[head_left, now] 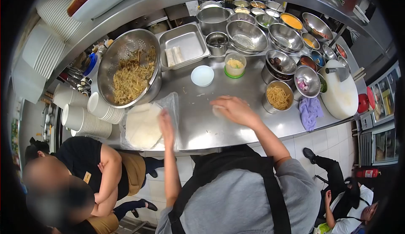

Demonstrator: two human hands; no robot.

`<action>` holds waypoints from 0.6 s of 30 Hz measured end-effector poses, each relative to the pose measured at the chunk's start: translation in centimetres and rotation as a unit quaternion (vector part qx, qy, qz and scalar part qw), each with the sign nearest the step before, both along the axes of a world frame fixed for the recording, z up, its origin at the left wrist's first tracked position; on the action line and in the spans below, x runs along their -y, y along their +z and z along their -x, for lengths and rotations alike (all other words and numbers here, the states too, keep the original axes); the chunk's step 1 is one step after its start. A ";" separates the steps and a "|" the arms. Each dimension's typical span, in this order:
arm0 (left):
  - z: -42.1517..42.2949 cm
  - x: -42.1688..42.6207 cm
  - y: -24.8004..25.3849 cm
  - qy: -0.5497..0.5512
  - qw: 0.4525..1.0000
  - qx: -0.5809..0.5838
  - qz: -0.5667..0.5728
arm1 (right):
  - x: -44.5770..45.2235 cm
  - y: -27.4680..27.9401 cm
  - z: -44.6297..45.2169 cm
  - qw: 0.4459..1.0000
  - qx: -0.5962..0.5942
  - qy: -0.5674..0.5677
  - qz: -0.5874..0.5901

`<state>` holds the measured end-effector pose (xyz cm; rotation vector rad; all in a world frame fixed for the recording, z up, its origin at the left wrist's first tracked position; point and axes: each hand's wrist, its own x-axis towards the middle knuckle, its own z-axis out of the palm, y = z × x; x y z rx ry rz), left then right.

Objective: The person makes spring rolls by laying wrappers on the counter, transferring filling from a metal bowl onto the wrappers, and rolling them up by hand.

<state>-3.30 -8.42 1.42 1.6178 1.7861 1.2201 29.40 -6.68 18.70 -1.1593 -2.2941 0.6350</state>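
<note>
My left hand (166, 126) is at the right edge of a stack of thin white round wrapper sheets (142, 125), lying on clear plastic (171, 111). Its fingers are stretched out, seen edge-on and slightly blurred, with nothing visible in them. Over the steel counter, my right hand (237, 110) is palm down, its fingers bent over a small whitish scrap (217, 111) pressed against the surface. What the scrap is, I cannot make out. Beyond the hands stand a small white bowl (202, 76) and a green-rimmed tub (234, 65) with pale yellow contents.
A large colander (129, 71) of shredded filling leans at left, beside a steel tray (183, 44) with white rolls. Stacked white bowls (86, 122) line the left edge. At right are a pot of yellow strips (278, 97), a purple cloth (310, 114) and a round white board (339, 92). People stand nearby.
</note>
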 end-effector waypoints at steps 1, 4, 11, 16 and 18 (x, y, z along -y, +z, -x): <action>-2.9 0.3 0.8 -0.092 0.986 0.137 -0.004 | 0.2 1.0 0.8 1.000 0.002 -0.006 -0.001; -12.6 4.4 6.6 -0.198 0.961 0.186 -0.053 | 0.9 4.0 3.0 0.999 -0.018 -0.020 -0.017; -5.8 3.1 12.4 -0.144 0.950 0.257 0.105 | -1.3 2.8 1.2 0.954 -0.288 -0.079 0.024; -3.7 -5.2 7.0 -0.173 0.980 0.063 0.077 | -4.3 -9.4 -1.6 0.947 -0.169 -0.187 0.201; -3.2 -6.5 2.3 -0.182 0.980 -0.019 0.084 | -5.0 -14.6 -1.7 0.944 -0.137 -0.201 0.223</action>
